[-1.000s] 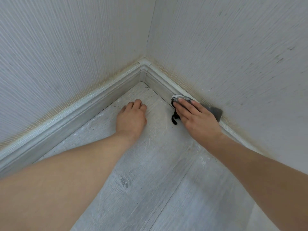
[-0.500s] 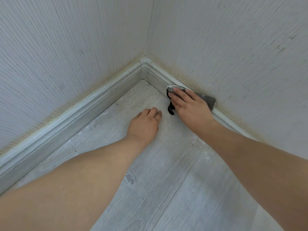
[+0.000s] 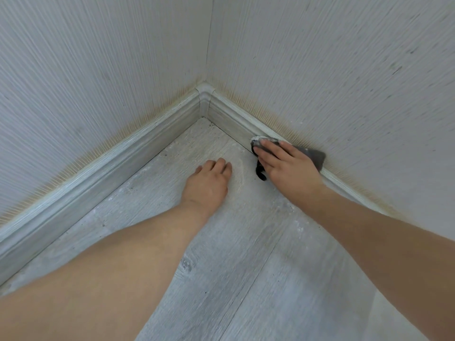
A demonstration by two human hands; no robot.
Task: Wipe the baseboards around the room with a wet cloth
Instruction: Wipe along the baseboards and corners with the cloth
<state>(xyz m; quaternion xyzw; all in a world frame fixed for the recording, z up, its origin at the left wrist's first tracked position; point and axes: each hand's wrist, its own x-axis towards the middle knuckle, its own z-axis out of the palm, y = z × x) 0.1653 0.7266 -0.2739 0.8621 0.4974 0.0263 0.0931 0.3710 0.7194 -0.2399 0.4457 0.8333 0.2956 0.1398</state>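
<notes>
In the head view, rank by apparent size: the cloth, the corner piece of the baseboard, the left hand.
1. left hand
2. cloth, largely hidden under the right hand, so its rank is unsure
3. corner piece, farthest from the camera

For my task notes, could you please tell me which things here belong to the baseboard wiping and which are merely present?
In use: dark grey wet cloth; pale wood-grain baseboard; right hand pressing the cloth.
Merely present: grey plank floor; textured white walls; left hand resting on the floor.
</notes>
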